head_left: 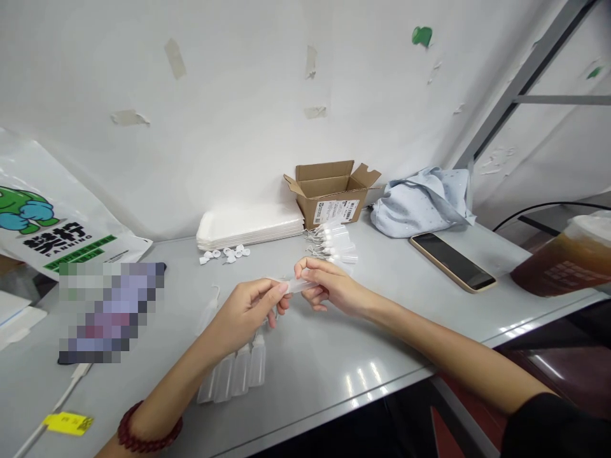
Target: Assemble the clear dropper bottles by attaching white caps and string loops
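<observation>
My left hand (258, 302) and my right hand (329, 283) meet over the middle of the table, both closed on one small translucent plastic bottle (298, 284). The left thumb and fingers pinch one end, while the right fingers grip the other. Part of the bottle is hidden by my fingers. Below my left hand lie several similar bottles (241, 369) in a row, partly covered by the wrist. Behind my right hand is another group of bottles with thin hooked tips (337, 238). Several loose white caps (231, 254) lie farther back to the left.
At the wall stand a stack of white trays (248, 226) and an open cardboard box (334, 203). A pale blue cloth bag (422, 203), a phone (451, 261) and a drink cup (568, 261) are to the right. Leftward are a blurred-out device (114, 312), a plastic bag (71, 216) and a tagged cable (62, 401).
</observation>
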{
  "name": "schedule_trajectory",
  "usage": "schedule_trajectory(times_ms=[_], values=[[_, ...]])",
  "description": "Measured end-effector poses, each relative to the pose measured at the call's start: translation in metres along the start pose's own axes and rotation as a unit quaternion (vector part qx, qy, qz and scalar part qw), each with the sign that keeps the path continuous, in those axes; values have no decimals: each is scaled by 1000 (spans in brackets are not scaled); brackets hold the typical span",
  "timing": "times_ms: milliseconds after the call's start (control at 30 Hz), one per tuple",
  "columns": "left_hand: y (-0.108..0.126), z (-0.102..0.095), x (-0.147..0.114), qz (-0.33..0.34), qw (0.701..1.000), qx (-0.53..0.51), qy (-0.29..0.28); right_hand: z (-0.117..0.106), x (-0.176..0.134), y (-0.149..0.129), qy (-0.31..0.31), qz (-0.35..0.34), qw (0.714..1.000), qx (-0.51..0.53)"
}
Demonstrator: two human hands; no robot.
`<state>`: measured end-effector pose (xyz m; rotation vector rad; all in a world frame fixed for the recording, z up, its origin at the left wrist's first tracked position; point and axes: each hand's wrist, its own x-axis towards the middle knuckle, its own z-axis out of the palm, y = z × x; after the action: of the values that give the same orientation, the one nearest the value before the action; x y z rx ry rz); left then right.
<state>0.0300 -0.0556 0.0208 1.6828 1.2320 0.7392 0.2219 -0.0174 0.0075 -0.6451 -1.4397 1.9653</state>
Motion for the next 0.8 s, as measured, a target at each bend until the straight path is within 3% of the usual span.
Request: schedule_trajectory(times_ms=[233, 300, 433, 533, 700, 800], values=[[-6, 9, -1, 99, 987, 95, 79, 1, 1, 0, 37, 51, 998, 14], [-7, 11, -1, 94, 985, 108, 98, -1, 2, -1, 51, 76, 996, 17], [-4, 12, 1, 0, 995, 66, 78, -5, 5, -3, 53, 73, 996, -15], [-1, 11, 2, -27, 998, 28, 53, -6, 5, -3, 45, 41, 997, -51], [-1, 10, 0, -12, 1000, 21, 15, -5, 1, -2, 3, 55, 998, -41], [-3, 12, -2, 76, 993, 84, 44, -5, -1, -2, -3, 82, 997, 0]])
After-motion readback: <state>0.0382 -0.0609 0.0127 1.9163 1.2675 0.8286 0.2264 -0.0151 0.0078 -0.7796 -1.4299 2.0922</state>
